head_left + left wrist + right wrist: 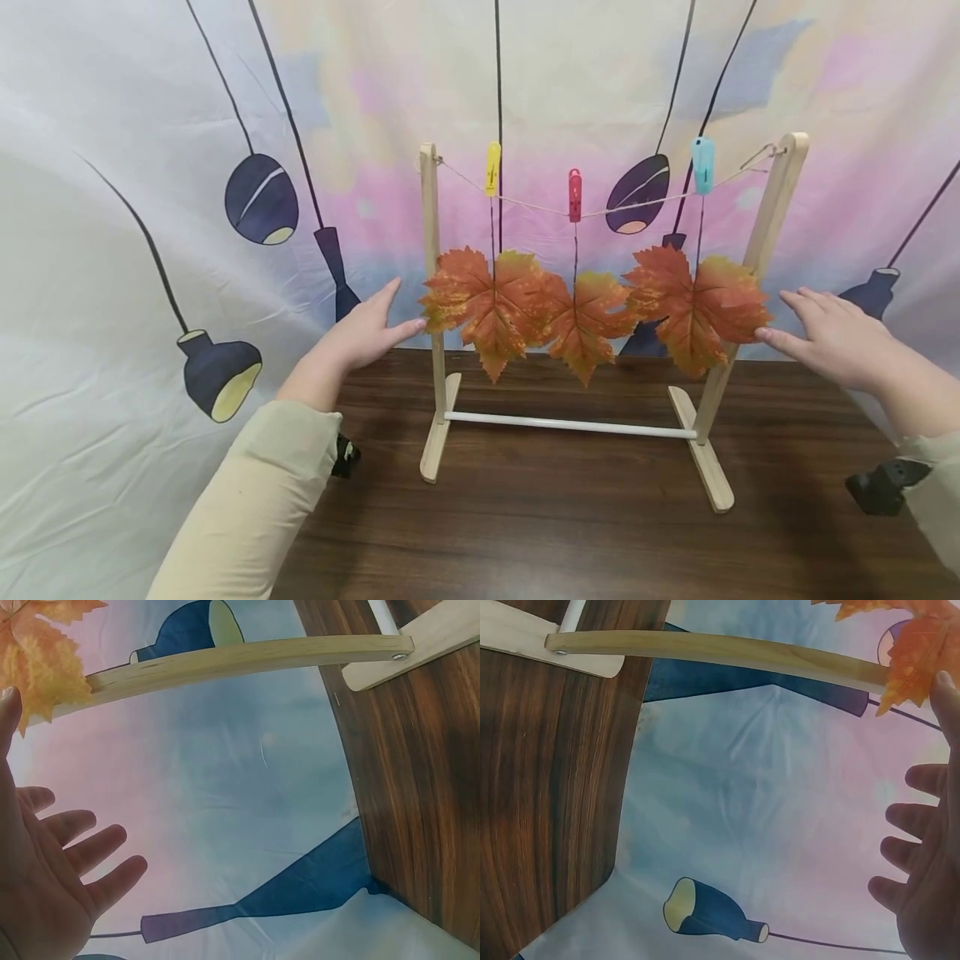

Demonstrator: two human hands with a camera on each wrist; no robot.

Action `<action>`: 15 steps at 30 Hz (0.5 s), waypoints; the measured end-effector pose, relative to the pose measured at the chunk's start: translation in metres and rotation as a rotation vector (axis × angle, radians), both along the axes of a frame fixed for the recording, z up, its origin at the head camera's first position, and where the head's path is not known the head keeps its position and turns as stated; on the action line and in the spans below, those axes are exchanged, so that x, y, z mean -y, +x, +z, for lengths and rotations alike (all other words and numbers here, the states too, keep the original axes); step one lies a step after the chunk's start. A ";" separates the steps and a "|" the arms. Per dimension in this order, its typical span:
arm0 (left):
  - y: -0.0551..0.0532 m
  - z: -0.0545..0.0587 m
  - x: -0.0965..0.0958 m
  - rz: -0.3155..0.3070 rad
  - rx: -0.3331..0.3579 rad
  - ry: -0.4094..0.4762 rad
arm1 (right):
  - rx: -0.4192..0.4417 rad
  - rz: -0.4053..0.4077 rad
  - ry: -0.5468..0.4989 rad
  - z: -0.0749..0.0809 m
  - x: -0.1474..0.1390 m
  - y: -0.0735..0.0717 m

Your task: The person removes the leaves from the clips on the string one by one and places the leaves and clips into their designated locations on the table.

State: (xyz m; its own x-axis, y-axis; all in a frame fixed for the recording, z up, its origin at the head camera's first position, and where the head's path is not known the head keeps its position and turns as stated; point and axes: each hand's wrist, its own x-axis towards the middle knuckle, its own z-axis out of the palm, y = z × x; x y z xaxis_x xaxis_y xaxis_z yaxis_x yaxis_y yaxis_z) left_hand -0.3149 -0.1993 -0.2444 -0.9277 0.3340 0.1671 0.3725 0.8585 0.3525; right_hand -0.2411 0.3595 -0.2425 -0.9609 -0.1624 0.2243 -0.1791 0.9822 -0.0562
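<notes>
Pale sleeves point(255, 492) enter at the near left and near right, cut off by the view's edges, each partly hiding a black device point(345, 457). Left hand point(360, 333) has its fingers loosely straight and spread, holding nothing; its thumb is at the edge of the left leaf point(491, 308), whether touching I cannot tell. Right hand point(840, 342), fingers also apart and holding nothing, is beside the right leaf point(693, 312), contact again unclear. Between them hangs the middle leaf point(588, 325), partly hidden by the left leaf. Yellow point(492, 169), red point(574, 196) and blue point(703, 167) clips sit on the string point(536, 206) above; marks on them are too small to read. The outer leaves cover parts of the stand's point(431, 208) posts. It stands on the worktop point(570, 525), before a backdrop point(585, 50) of drawn lamps.
</notes>
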 end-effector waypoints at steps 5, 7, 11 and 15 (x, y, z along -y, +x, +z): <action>-0.001 0.006 -0.002 -0.021 0.003 0.045 | 0.024 -0.011 -0.041 0.004 -0.002 -0.001; -0.002 0.008 -0.002 -0.031 0.002 0.057 | 0.028 -0.011 -0.054 0.006 -0.003 -0.002; -0.004 0.011 -0.001 -0.028 0.006 0.073 | 0.042 -0.004 -0.083 0.010 -0.001 -0.002; -0.003 0.013 0.000 -0.011 0.012 0.100 | 0.096 0.001 -0.151 0.014 0.002 -0.001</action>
